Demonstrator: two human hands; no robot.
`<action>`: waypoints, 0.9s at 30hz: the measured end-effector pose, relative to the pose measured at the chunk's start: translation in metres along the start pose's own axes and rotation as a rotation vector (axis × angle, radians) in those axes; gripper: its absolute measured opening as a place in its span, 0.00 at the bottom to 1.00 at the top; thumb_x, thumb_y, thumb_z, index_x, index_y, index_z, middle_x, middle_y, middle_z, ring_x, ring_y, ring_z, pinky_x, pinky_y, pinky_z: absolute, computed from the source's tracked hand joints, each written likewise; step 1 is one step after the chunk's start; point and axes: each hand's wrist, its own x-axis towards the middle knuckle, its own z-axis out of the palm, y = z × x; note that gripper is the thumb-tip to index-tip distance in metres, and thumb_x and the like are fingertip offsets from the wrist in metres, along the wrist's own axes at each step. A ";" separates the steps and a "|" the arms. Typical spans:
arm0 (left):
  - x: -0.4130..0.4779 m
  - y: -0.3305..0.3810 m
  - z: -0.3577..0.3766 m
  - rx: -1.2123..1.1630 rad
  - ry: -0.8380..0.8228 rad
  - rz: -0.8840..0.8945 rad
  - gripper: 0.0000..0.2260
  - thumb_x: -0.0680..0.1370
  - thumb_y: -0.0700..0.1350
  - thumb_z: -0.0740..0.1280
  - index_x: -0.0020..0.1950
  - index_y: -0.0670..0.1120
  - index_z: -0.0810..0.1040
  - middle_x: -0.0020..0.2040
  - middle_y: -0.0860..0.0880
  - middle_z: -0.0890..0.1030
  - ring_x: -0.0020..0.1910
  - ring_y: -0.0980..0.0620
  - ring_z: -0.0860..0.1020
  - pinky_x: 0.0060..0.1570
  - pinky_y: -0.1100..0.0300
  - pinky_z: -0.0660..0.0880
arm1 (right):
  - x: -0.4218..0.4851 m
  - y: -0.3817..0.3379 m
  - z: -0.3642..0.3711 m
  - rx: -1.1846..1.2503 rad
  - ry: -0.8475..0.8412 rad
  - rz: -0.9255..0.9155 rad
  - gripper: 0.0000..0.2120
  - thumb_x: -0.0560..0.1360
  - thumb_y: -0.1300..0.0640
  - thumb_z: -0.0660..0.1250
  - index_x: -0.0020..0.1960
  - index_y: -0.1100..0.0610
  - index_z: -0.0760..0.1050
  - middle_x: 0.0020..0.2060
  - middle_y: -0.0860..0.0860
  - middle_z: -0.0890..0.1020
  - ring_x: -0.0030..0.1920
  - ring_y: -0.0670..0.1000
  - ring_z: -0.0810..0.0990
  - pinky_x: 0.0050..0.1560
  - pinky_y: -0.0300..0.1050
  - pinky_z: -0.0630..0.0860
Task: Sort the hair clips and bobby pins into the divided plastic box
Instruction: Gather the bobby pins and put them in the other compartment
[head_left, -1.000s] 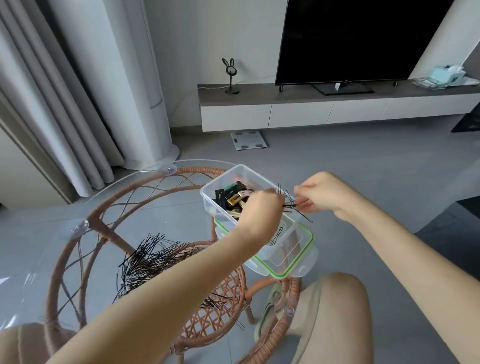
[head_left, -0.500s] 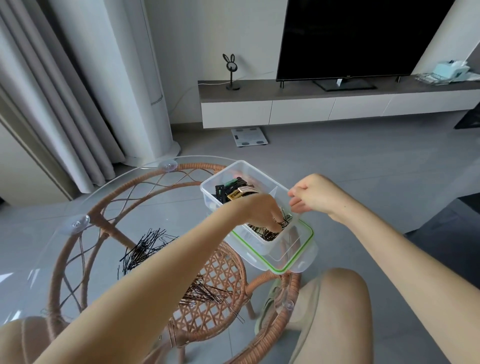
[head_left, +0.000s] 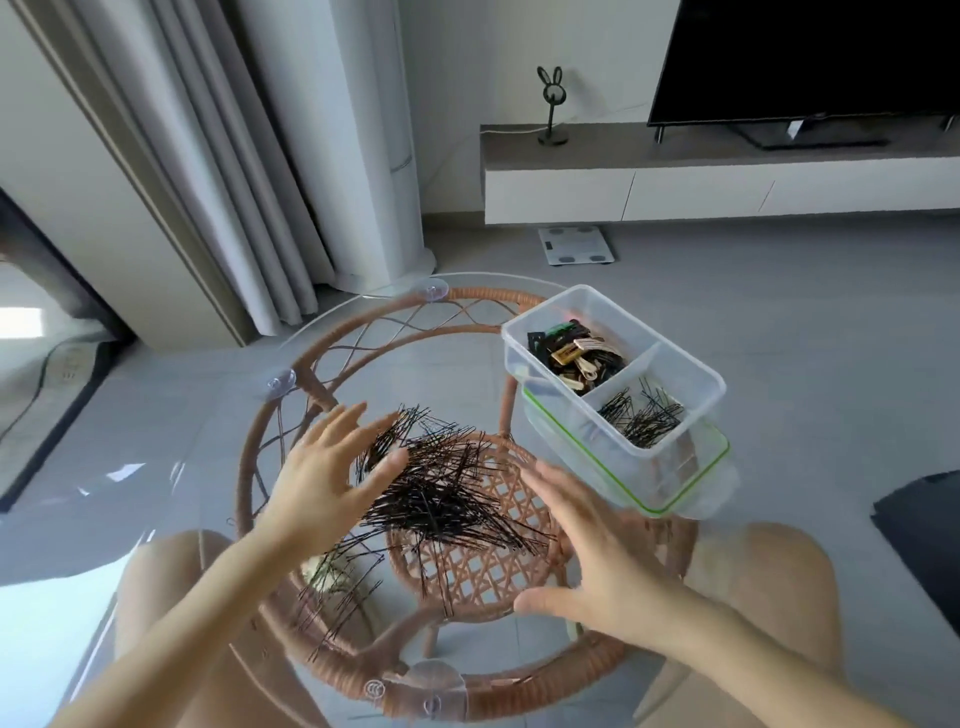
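A big heap of black bobby pins (head_left: 441, 499) lies on the round glass table top (head_left: 197, 415). My left hand (head_left: 324, 478) hovers open at the heap's left side and my right hand (head_left: 597, 551) is spread open at its right side; neither holds anything. The clear divided plastic box (head_left: 691, 374) stands at the table's right edge on its green-rimmed lid (head_left: 696, 488). Its far compartment holds hair clips (head_left: 574, 353), the near one a small bunch of bobby pins (head_left: 644, 415).
The glass top rests on a rattan frame (head_left: 467, 675) with suction cups. My knees show below the glass. Grey curtains (head_left: 208, 182) hang at the left; a TV cabinet (head_left: 701, 176) and a floor scale (head_left: 574, 245) lie beyond.
Both hands have left the box and come down to the heap of bobby pins, opening with fingers spread. The bobby pins they held now lie in the box's near compartment. The view has tilted down.
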 end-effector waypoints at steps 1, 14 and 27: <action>-0.012 -0.015 0.009 0.018 -0.010 -0.055 0.36 0.67 0.75 0.40 0.72 0.63 0.57 0.76 0.52 0.57 0.76 0.51 0.53 0.74 0.46 0.50 | 0.003 0.001 0.013 -0.051 -0.006 0.010 0.50 0.64 0.33 0.66 0.71 0.41 0.35 0.72 0.40 0.39 0.71 0.38 0.34 0.68 0.33 0.34; 0.007 0.028 0.061 -0.091 0.236 -0.364 0.36 0.71 0.65 0.35 0.75 0.52 0.56 0.77 0.42 0.54 0.76 0.38 0.46 0.74 0.47 0.40 | 0.087 -0.032 0.068 -0.209 0.347 0.190 0.40 0.73 0.34 0.32 0.74 0.60 0.48 0.72 0.66 0.57 0.74 0.61 0.54 0.74 0.53 0.47; -0.052 -0.007 0.030 0.217 -0.079 0.273 0.48 0.59 0.80 0.47 0.74 0.60 0.38 0.77 0.46 0.40 0.75 0.41 0.36 0.71 0.36 0.40 | 0.149 -0.021 0.022 0.157 0.242 0.113 0.24 0.79 0.42 0.47 0.71 0.51 0.61 0.68 0.51 0.69 0.71 0.52 0.62 0.72 0.60 0.55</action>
